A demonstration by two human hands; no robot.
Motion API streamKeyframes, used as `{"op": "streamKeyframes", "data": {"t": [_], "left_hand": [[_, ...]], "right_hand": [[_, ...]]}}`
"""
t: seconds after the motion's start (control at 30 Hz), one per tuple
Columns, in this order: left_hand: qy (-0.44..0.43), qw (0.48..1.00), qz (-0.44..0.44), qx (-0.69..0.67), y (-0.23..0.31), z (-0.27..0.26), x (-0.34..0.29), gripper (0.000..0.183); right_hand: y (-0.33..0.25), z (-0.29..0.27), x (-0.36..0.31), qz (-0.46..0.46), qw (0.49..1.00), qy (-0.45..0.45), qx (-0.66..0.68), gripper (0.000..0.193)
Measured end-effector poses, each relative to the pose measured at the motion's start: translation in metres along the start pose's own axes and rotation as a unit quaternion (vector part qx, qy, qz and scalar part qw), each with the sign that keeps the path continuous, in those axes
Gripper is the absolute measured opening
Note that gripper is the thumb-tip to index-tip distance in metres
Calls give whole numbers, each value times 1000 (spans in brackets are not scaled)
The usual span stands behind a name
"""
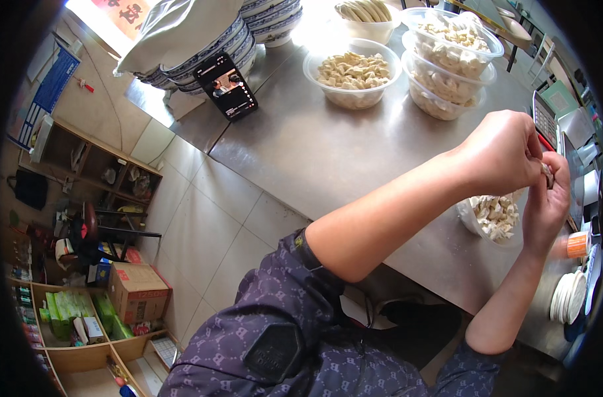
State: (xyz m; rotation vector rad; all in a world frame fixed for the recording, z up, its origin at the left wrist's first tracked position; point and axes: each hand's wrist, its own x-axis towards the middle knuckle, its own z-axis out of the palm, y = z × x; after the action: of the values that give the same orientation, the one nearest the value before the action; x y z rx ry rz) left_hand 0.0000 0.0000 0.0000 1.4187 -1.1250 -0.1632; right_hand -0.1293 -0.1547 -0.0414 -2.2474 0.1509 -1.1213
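Note:
My left hand [503, 152] reaches across to the right side of the metal table, its fingers pinched together. Against its fingertips is my right hand [546, 205], with thumb and fingers closed. Between them shows a bit of a small whitish dumpling [547, 173], mostly hidden by the fingers. Just below the hands stands a clear plastic bowl [470, 218] holding many small folded dumplings [497, 215]; my right hand and wrist cover its right side. A stack of round white wrappers [566, 298] lies to the right of my right forearm.
Beyond my left arm stand a tub of dumplings [352, 73] and a stack of filled tubs [447, 73]. A phone [226, 87] leans against stacked blue-and-white bowls [212, 56]. An orange-and-white container [577, 245] stands at the right. A cardboard box [137, 291] sits by shelves.

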Motion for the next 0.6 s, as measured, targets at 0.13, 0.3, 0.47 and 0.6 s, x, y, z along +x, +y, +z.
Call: {"op": "streamKeyframes", "data": {"t": [0.13,0.3,0.47,0.6], "left_hand": [[21,990,-31,-137,-3,0,11,14],[-7,982,-40,-187,-2,2,11,17],[6,996,-34,-81,-3,2,7,17],[4,998,-34,-46,-2,0,5,17]], "right_hand": [[-5,-10,13,164,975,0,150,21],[-21,9,7,164,933,9,321,23],[-11,3,9,141,961,-29,235,17],[-11,3,3,63,991,-25,113,15]]}}
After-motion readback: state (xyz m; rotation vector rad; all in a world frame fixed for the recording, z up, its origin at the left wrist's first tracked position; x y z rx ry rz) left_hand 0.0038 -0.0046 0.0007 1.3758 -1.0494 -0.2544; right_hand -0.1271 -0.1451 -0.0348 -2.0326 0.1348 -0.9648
